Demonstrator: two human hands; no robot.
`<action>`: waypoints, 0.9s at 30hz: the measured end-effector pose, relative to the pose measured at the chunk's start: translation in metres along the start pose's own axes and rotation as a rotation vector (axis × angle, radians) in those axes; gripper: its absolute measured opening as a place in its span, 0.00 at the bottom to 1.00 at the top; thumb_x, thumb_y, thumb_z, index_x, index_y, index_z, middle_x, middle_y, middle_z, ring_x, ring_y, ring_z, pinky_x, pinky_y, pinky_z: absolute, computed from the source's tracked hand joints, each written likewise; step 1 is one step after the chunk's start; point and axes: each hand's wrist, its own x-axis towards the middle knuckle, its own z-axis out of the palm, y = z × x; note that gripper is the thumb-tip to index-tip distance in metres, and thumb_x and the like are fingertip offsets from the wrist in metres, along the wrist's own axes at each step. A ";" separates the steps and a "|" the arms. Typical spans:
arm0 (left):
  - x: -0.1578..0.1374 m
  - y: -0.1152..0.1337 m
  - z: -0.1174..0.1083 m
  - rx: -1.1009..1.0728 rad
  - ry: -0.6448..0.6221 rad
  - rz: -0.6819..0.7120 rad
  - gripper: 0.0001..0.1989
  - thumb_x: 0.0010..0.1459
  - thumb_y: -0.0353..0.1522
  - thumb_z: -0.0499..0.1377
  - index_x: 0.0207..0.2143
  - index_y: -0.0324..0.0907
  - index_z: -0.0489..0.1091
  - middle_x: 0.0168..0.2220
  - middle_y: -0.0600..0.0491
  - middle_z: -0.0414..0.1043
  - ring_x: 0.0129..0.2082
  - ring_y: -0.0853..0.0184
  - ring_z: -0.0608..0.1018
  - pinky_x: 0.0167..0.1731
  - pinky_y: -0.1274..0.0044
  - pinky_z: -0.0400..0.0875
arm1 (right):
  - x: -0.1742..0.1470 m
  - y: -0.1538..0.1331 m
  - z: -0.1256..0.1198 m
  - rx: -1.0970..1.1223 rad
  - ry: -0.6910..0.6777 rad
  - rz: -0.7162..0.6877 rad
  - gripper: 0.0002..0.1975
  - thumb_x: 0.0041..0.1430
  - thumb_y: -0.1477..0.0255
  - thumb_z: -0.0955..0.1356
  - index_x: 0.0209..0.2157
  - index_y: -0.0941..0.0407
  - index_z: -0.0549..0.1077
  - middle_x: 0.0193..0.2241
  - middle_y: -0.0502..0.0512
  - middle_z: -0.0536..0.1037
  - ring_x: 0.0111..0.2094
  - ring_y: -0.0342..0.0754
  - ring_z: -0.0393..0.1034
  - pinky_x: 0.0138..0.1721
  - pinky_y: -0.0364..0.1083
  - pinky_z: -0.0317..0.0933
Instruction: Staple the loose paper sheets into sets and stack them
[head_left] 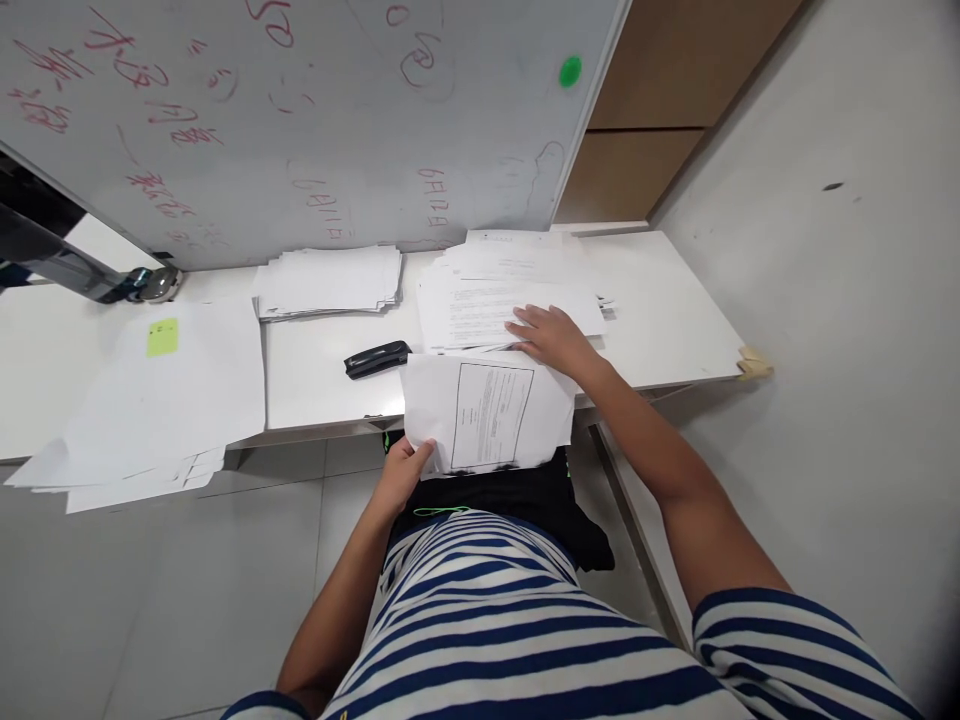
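Note:
My left hand (403,470) pinches the lower left corner of a printed paper sheet (491,415) that hangs over the desk's front edge. Text inside a black frame shows on this sheet, with dark smudges along its lower side. My right hand (555,340) lies with fingers spread on a pile of printed papers (480,305) on the desk. Left of the held sheet is a black stapler (377,359). Behind the stapler lies a stack of white paper (330,280). I cannot tell whether the held part is one sheet or several.
A large paper pile (172,400) with a yellow-green sticky note (162,337) overhangs the white desk (660,300) at left. A whiteboard (337,130) with red writing and a green magnet (570,71) stands behind. Beige padding (753,363) covers the desk's right corner, near a wall (840,270).

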 end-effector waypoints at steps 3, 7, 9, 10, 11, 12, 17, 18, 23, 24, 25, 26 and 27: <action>-0.001 0.000 0.000 -0.008 -0.013 -0.009 0.29 0.42 0.48 0.69 0.42 0.36 0.78 0.45 0.43 0.81 0.45 0.54 0.80 0.46 0.67 0.70 | 0.021 0.013 -0.002 0.044 -0.040 0.068 0.22 0.70 0.62 0.61 0.64 0.46 0.65 0.69 0.54 0.59 0.70 0.58 0.51 0.66 0.65 0.49; 0.000 -0.003 -0.001 -0.034 -0.061 -0.021 0.27 0.45 0.47 0.69 0.42 0.37 0.77 0.43 0.44 0.81 0.42 0.56 0.80 0.44 0.69 0.71 | 0.045 0.029 -0.010 0.148 -0.110 0.157 0.26 0.67 0.57 0.64 0.64 0.47 0.65 0.70 0.55 0.56 0.71 0.60 0.48 0.68 0.66 0.44; -0.001 -0.002 0.000 -0.057 -0.065 -0.021 0.26 0.45 0.46 0.69 0.42 0.37 0.77 0.43 0.44 0.81 0.41 0.58 0.80 0.42 0.70 0.71 | 0.043 0.030 -0.016 0.198 -0.103 0.198 0.29 0.64 0.56 0.66 0.64 0.49 0.66 0.70 0.58 0.56 0.71 0.62 0.46 0.68 0.68 0.41; -0.001 -0.001 0.000 -0.080 -0.055 -0.020 0.26 0.44 0.46 0.69 0.42 0.37 0.77 0.43 0.45 0.81 0.41 0.58 0.80 0.42 0.71 0.71 | 0.036 0.028 -0.018 0.232 -0.066 0.221 0.29 0.63 0.55 0.67 0.63 0.50 0.67 0.70 0.58 0.57 0.71 0.63 0.46 0.69 0.68 0.39; -0.002 0.000 0.000 -0.107 -0.040 -0.021 0.26 0.44 0.45 0.70 0.42 0.38 0.77 0.43 0.45 0.81 0.41 0.59 0.80 0.41 0.72 0.72 | 0.024 0.025 -0.019 0.280 0.011 0.252 0.30 0.63 0.54 0.67 0.63 0.50 0.67 0.69 0.58 0.59 0.71 0.63 0.46 0.69 0.68 0.39; -0.002 0.002 0.000 -0.137 -0.023 -0.028 0.27 0.43 0.45 0.70 0.43 0.38 0.76 0.43 0.46 0.81 0.40 0.60 0.80 0.40 0.72 0.72 | 0.009 0.020 -0.018 0.341 0.123 0.295 0.30 0.62 0.52 0.67 0.62 0.49 0.68 0.68 0.58 0.61 0.71 0.62 0.48 0.69 0.68 0.39; 0.002 0.007 -0.004 -0.257 0.014 -0.111 0.25 0.42 0.41 0.71 0.41 0.39 0.74 0.40 0.48 0.80 0.35 0.64 0.79 0.33 0.75 0.73 | -0.098 -0.028 0.016 0.754 0.981 0.809 0.29 0.68 0.51 0.57 0.63 0.52 0.62 0.62 0.62 0.68 0.65 0.54 0.61 0.66 0.62 0.52; 0.004 0.007 -0.005 -0.265 0.002 -0.127 0.24 0.42 0.40 0.71 0.41 0.39 0.74 0.40 0.48 0.80 0.35 0.64 0.79 0.33 0.74 0.73 | -0.116 -0.040 0.027 0.865 1.015 0.889 0.31 0.67 0.51 0.60 0.64 0.53 0.60 0.61 0.63 0.69 0.63 0.55 0.64 0.65 0.62 0.55; 0.013 0.013 -0.004 -0.247 -0.167 -0.195 0.22 0.41 0.36 0.73 0.39 0.38 0.73 0.36 0.47 0.80 0.31 0.64 0.80 0.31 0.74 0.75 | -0.154 -0.086 0.059 1.094 0.822 1.058 0.41 0.54 0.53 0.72 0.64 0.53 0.56 0.61 0.65 0.69 0.62 0.55 0.65 0.63 0.58 0.60; 0.013 0.016 -0.003 -0.237 -0.175 -0.198 0.23 0.40 0.36 0.73 0.39 0.38 0.72 0.36 0.48 0.80 0.31 0.64 0.80 0.30 0.74 0.75 | -0.155 -0.090 0.058 1.134 0.755 1.122 0.41 0.53 0.53 0.73 0.63 0.52 0.58 0.60 0.64 0.70 0.62 0.56 0.66 0.62 0.57 0.61; 0.012 0.019 -0.001 -0.221 -0.173 -0.201 0.24 0.39 0.35 0.73 0.39 0.38 0.72 0.36 0.48 0.81 0.31 0.64 0.80 0.30 0.75 0.75 | -0.156 -0.091 0.057 1.204 0.657 1.172 0.40 0.52 0.53 0.74 0.62 0.52 0.61 0.59 0.63 0.72 0.60 0.56 0.69 0.60 0.56 0.64; 0.012 0.022 0.000 -0.203 -0.169 -0.203 0.25 0.38 0.34 0.74 0.40 0.38 0.72 0.37 0.48 0.81 0.31 0.64 0.80 0.30 0.75 0.75 | -0.156 -0.091 0.054 1.297 0.539 1.189 0.37 0.51 0.53 0.74 0.59 0.52 0.66 0.56 0.62 0.75 0.57 0.58 0.71 0.58 0.56 0.67; 0.011 0.026 0.001 -0.183 -0.168 -0.206 0.26 0.38 0.33 0.74 0.41 0.39 0.72 0.38 0.48 0.81 0.32 0.64 0.80 0.31 0.75 0.76 | -0.158 -0.090 0.050 1.399 0.416 1.170 0.33 0.51 0.52 0.74 0.55 0.52 0.71 0.53 0.61 0.78 0.54 0.58 0.74 0.56 0.55 0.69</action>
